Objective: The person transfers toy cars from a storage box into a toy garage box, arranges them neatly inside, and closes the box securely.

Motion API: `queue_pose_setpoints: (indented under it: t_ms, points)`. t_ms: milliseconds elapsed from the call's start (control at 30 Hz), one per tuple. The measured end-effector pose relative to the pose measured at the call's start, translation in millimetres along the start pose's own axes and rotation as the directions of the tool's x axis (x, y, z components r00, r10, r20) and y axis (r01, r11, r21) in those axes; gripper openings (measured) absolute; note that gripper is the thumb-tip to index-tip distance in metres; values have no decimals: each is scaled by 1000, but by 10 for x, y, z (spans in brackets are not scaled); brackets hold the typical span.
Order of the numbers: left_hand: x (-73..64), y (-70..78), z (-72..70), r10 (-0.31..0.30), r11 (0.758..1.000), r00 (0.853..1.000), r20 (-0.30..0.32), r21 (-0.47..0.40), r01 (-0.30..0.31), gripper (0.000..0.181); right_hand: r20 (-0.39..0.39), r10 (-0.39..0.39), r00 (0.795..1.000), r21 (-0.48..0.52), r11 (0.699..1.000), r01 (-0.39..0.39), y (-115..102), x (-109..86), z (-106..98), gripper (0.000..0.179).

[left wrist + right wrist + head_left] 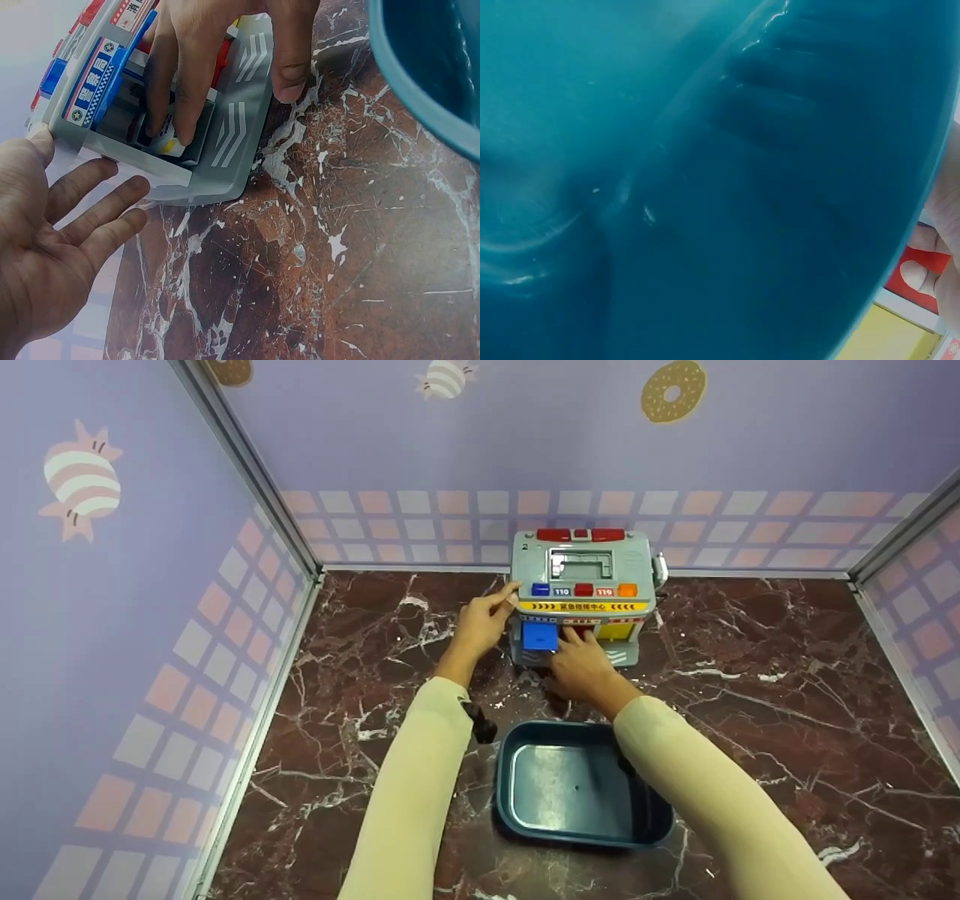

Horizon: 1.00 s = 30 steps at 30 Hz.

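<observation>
A grey toy emergency station [582, 574] stands near the back wall, its blue door [540, 636] swung up. The left hand [481, 624] rests against the station's left side, thumb at the roof edge and the other fingers loosely extended. Under the raised door, two extended fingers of the right hand [581, 666] reach into the bay and touch a small white-and-yellow toy vehicle [171, 142], partly hidden by them. The right thumb is held apart, in front of the base. In the right wrist view, the right hand [946, 247] shows only at the edge, by the red door [922, 274].
A dark teal plastic basin [504, 780] stands in front of the station, below the right forearm, and fills most of the right wrist view. The station's yellow door [616, 631] is down. Patterned panels [420, 450] enclose the dark marbled surface [360, 810].
</observation>
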<state>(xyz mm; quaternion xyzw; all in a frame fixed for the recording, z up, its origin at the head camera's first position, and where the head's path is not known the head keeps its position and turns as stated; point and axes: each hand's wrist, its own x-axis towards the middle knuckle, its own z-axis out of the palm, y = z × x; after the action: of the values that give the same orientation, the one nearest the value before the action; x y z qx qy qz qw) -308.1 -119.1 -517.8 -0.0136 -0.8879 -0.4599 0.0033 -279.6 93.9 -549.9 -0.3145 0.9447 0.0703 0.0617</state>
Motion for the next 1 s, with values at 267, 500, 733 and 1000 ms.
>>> queue_pose_setpoints:
  t_ms: [267,500,733,1000]
  points:
    - [14,1,20,16,1000,1000,-1,-2,-16,41,-31,-8,999,31,999,9,35,-49,11,63]
    - [14,-21,14,25,1000,1000,0,5,-25,43,-62,-38,997,48,998,41,36,-126,35,57]
    - [25,-18,26,31,999,999,10,28,-31,43,-65,-62,996,29,998,64,49,-260,61,63]
    - [17,-3,2,20,999,1000,2,28,-20,41,-102,-112,988,69,990,119,69,-405,21,63]
